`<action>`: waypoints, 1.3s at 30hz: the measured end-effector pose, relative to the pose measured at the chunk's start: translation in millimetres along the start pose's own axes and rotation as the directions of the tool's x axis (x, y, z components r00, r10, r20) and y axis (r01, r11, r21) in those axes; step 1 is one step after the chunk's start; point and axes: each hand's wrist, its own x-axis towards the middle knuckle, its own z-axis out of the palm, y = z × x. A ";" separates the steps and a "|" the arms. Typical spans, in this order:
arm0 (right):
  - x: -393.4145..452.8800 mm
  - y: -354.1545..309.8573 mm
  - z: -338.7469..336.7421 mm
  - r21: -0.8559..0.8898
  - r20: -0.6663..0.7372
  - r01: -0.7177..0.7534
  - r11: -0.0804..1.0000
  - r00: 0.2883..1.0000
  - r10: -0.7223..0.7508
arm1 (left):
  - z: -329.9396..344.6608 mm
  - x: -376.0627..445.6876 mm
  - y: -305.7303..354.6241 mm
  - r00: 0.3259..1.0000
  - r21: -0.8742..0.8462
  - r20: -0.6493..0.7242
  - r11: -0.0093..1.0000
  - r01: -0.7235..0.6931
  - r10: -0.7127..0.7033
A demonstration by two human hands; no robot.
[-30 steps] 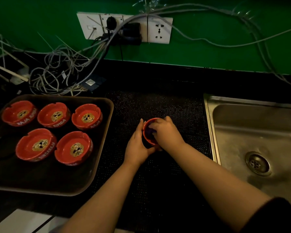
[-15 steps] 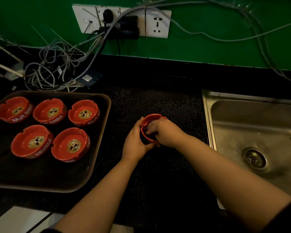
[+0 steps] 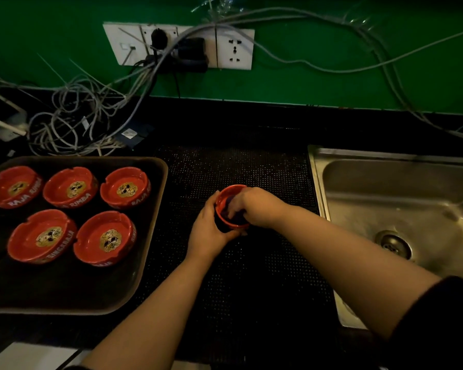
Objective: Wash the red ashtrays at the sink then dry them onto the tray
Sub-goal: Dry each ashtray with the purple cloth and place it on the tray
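Observation:
My left hand (image 3: 207, 231) cups a red ashtray (image 3: 229, 194) from the left and holds it tilted just above the black dotted mat (image 3: 238, 166). My right hand (image 3: 259, 206) reaches into the bowl, its fingers pressed on a dark cloth (image 3: 234, 213) inside; the ashtray's inner face is mostly hidden. Several more red ashtrays (image 3: 106, 239) with gold emblems sit upright in two rows on the dark tray (image 3: 64, 287) at the left. The steel sink (image 3: 385, 198) lies to the right of my hands.
A tangle of grey cables (image 3: 72, 121) lies on the counter behind the tray. Wall sockets (image 3: 234, 49) with plugs are mounted on the green wall. The sink drain (image 3: 393, 244) is at the right. A white edge (image 3: 24, 356) shows at the bottom left.
Both hands stay on the ashtray over the mat. My right fingers have shifted a little inside the bowl. The tray's ashtrays have not moved.

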 end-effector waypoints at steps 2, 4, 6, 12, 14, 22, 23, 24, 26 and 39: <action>2.1 -9.2 -6.4 0.007 0.002 0.024 1.000 1.000 -0.024 | 0.5 0.4 -1.5 1.000 0.016 0.011 1.000 -0.001 0.000; 4.1 -17.4 -7.0 -0.134 0.107 -0.041 0.990 0.993 0.055 | 0.8 1.0 -2.5 1.000 0.030 0.019 1.000 0.007 -0.007; -3.8 -26.5 -2.1 -0.277 0.022 -0.128 0.952 0.990 0.139 | 1.1 0.9 -3.5 1.000 0.037 0.021 0.999 -0.003 0.002; -12.7 -57.5 2.9 -0.197 -0.198 -0.302 0.933 0.944 0.264 | 0.7 -0.6 -1.7 1.000 -0.011 0.012 1.000 -0.027 0.027; -12.0 -54.0 -6.0 0.033 -0.116 -0.320 0.947 0.940 0.322 | 0.2 0.3 -1.5 0.999 -0.001 0.008 0.999 -0.035 0.035; -23.2 -8.5 -2.0 0.395 -0.464 -0.096 0.913 0.838 0.289 | 0.2 -0.3 0.3 1.000 0.002 -0.021 1.000 0.016 -0.016; -18.6 -8.6 2.2 0.321 -0.490 -0.069 0.945 0.842 0.228 | 0.0 -0.5 0.9 1.000 0.005 -0.022 1.000 0.021 -0.021; -13.4 -10.4 6.0 0.246 -0.481 -0.053 0.968 0.860 0.170 | -0.3 -0.8 1.7 1.000 0.002 -0.019 1.000 0.021 -0.021; 1.0 -16.2 10.5 0.101 -0.409 -0.049 0.994 0.908 0.086 | -0.5 -1.4 2.4 1.000 -0.008 -0.010 1.000 0.022 -0.022; 4.7 4.8 12.1 0.193 -0.346 -0.521 0.832 0.757 0.554 | -0.9 0.6 3.7 0.998 0.073 -0.007 0.996 0.056 -0.056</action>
